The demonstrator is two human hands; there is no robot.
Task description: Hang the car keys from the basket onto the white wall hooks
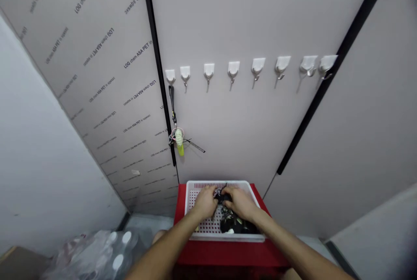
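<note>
A white perforated plastic basket [202, 228] rests on a red stool-like surface. My left hand [206, 203] and my right hand [240, 202] both reach into it and meet at a small black item [222, 197], its kind partly hidden by my fingers. The fingers of both hands are curled around it. Below my right hand lies a pile of black things with light bits [236, 222] in the basket's right part. On the wall, a keychain [179, 141] with a black strap and a yellow-green charm hangs from the leftmost hook [170, 75].
Several more white adhesive hooks [233, 68] run in a row along the grey wall panel. Black strips [156, 49] border the panel. Bottles in clear plastic wrap [97, 254] stand on the floor at lower left, beside a cardboard box [22, 265]. The red surface [221, 254] extends in front of the basket.
</note>
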